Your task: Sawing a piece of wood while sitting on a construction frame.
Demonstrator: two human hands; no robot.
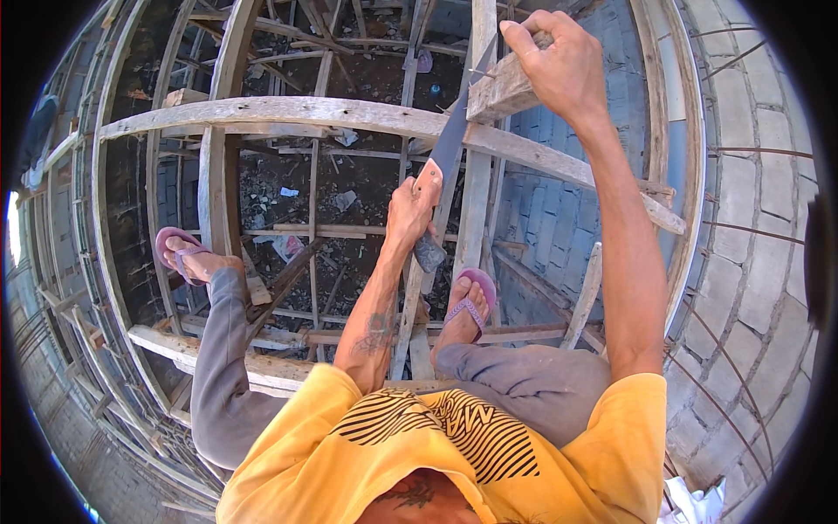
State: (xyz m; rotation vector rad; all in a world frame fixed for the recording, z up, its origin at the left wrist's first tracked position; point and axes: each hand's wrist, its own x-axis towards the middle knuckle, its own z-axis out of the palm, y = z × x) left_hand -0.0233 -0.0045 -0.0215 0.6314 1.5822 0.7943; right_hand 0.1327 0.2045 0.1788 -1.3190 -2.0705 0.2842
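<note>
In the head view my left hand (410, 210) is closed on the wooden handle (426, 182) of a hand saw, with a dark lumpy lower end showing below it. The long dark blade (458, 122) slants up and right, crossing a horizontal beam (288, 113) and passing beside a short rough timber (497, 92). My right hand (554, 65) grips the upper right end of that timber, thumb on top. A nail (481, 72) sticks out of it near the blade. Whether the saw's teeth touch the wood is unclear.
My feet, in purple flip-flops (476, 297) (179, 244), rest on an open timber framework (214, 175) high over a littered dirt floor (345, 201). A block wall (751, 262) with bent rebar (742, 384) stands at the right; more framing (65, 288) runs down the left.
</note>
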